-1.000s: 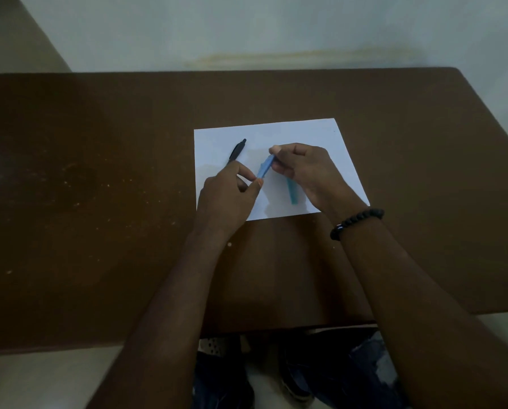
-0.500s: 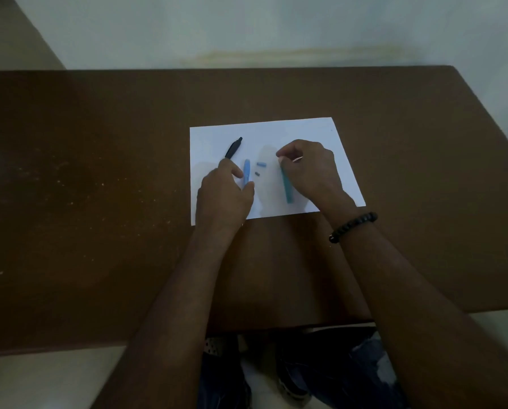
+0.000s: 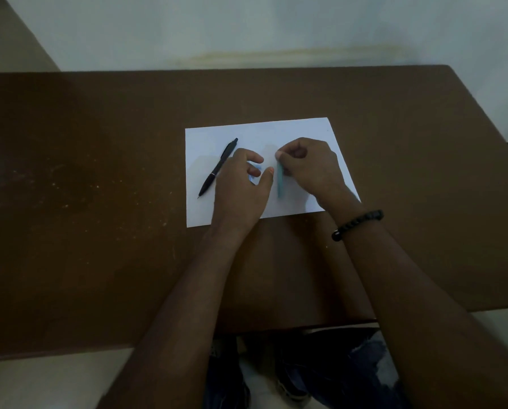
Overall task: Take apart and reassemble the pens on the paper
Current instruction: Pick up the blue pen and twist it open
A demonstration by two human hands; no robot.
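Black pen point(image 3: 218, 167) whole on paper point(image 3: 300, 131), blue barrel point(image 3: 280, 184) beside right hand point(image 3: 308, 165)

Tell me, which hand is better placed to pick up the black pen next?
Probably the left hand: it lies right beside the black pen with fingers loose, while the right hand is farther away, by the teal pen barrel.

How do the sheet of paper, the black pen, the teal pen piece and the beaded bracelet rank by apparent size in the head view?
1. Sheet of paper, far the largest.
2. Black pen.
3. Beaded bracelet and teal pen piece: too close to rank; the bracelet is nearer the camera and partly hidden, and the right hand covers the piece's top.
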